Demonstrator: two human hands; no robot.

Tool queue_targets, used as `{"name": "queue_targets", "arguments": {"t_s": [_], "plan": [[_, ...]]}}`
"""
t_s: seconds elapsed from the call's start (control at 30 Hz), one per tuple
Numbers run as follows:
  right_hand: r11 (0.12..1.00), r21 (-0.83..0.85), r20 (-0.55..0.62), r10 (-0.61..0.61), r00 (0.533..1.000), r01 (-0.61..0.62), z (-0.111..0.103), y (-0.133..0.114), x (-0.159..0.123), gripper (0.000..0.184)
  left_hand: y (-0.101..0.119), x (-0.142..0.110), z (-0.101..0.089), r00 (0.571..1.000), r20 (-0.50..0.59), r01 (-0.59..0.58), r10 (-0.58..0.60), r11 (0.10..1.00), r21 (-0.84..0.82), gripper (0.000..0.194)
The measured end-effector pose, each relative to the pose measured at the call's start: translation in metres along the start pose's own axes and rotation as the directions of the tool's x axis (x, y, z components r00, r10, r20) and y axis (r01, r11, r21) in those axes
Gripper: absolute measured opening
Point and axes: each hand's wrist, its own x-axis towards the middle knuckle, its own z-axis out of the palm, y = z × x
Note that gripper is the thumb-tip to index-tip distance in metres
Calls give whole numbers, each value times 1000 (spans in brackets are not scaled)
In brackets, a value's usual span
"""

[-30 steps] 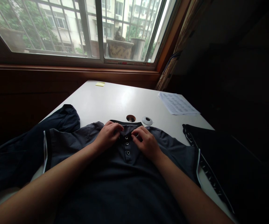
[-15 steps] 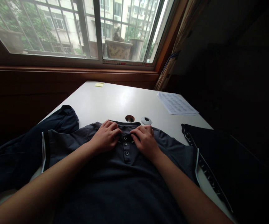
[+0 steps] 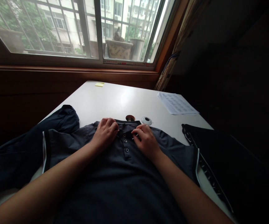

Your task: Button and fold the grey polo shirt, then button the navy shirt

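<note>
A dark grey polo shirt [image 3: 115, 174] lies front up on the white table [image 3: 111, 99], its collar toward the window and its sleeves spread to both sides. White lines edge the sleeve bands, and three ringed buttons run down the placket. My left hand [image 3: 106, 132] is closed on the left side of the collar, fingertips curled at its edge. On the collar's other side, my right hand [image 3: 146, 138] pinches the collar tip between thumb and fingers. Both hands partly cover the collar.
Dark blue folded clothing [image 3: 55, 127] lies at the left, and a black garment [image 3: 214, 146] at the right. Behind the collar are a cable hole [image 3: 130, 118] and its round cover [image 3: 146, 120]. Printed sheets [image 3: 177, 104] and a yellow sticky note [image 3: 99, 84] lie farther back.
My left hand has shifted slightly up and left along the collar, and my right hand slightly right. The gap between them is wider, showing more of the neck opening.
</note>
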Motion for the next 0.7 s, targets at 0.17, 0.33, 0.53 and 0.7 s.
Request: {"name": "queue_targets", "arguments": {"t_s": [0.17, 0.33, 0.53, 0.7], "plan": [[999, 21, 116, -39, 992, 37, 1, -1, 0, 17, -1, -1, 0, 999, -26, 38, -39, 999, -12, 9], [999, -36, 122, 13, 992, -8, 4, -1, -2, 18, -2, 1, -2, 999, -50, -15, 15, 1000, -10, 11], [993, -90, 112, 84, 990, -74, 5, 5, -2, 15, -1, 2, -3, 973, 93, -212, 212, 977, -10, 18], [990, -76, 76, 121, 990, -115, 5, 14, -1, 13, 0, 2, -2, 956, 163, -241, 245, 969, -47, 17]]}}
